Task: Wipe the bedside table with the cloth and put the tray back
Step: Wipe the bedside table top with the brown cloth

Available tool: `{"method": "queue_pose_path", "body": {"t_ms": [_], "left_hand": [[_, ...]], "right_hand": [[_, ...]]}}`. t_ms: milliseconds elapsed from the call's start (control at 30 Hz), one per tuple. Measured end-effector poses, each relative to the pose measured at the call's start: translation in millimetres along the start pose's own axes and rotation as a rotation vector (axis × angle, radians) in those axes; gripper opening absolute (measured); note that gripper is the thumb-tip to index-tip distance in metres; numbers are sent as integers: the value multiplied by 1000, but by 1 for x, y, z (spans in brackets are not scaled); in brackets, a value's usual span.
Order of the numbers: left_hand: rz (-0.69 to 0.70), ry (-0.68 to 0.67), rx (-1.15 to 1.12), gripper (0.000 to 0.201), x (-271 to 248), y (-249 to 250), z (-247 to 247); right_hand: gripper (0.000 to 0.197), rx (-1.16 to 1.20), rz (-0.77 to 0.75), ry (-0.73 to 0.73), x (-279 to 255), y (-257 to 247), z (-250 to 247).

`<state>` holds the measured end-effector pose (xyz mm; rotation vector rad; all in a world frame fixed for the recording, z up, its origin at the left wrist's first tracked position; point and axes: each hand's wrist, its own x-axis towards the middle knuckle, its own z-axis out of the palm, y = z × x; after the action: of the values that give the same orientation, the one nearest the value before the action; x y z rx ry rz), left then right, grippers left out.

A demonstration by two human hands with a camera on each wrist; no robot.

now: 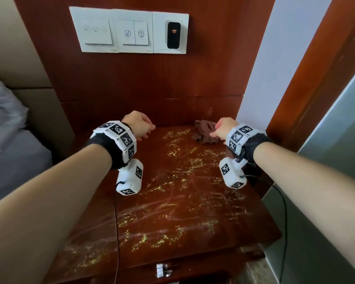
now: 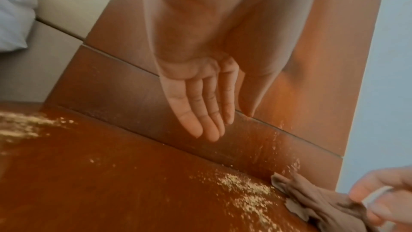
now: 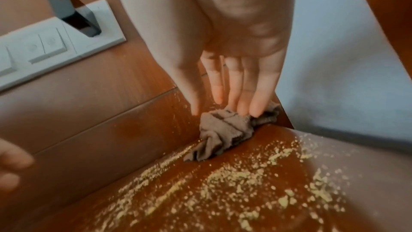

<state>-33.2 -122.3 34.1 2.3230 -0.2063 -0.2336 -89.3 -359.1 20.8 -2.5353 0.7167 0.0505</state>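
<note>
The bedside table point(image 1: 193, 212) has a reddish wooden top strewn with yellow crumbs point(image 1: 182, 158). A crumpled brown cloth point(image 1: 204, 132) lies in its back right corner against the wall panel. My right hand point(image 1: 215, 133) reaches down onto it. In the right wrist view the right hand point(image 3: 223, 107) has its fingers straight, their tips touching the top of the cloth point(image 3: 223, 133). My left hand point(image 1: 146, 132) hovers over the back left of the table. Its fingers point(image 2: 209, 112) are straight and hold nothing. No tray is in view.
A white switch panel point(image 1: 129, 30) is on the wooden wall above the table. A bed with a grey pillow point(image 1: 4, 111) lies to the left and a white wall point(image 1: 275, 58) to the right. A black cable point(image 1: 283, 222) hangs by the table's right edge.
</note>
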Motion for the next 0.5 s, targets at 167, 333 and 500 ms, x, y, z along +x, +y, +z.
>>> {"method": "queue_pose_path", "body": {"t_ms": [167,333,500], "left_hand": [[-21,-108,266,27,11,2,15],[-122,-189,414,52,19,-9,25],[-144,-227,501,61,19,-13,35]], "right_hand": [[26,-22,-120,81,17,3,12],[50,-328,-297,-83,30,-3,25],[36,-491,-351,-65,38,-6,29]]}}
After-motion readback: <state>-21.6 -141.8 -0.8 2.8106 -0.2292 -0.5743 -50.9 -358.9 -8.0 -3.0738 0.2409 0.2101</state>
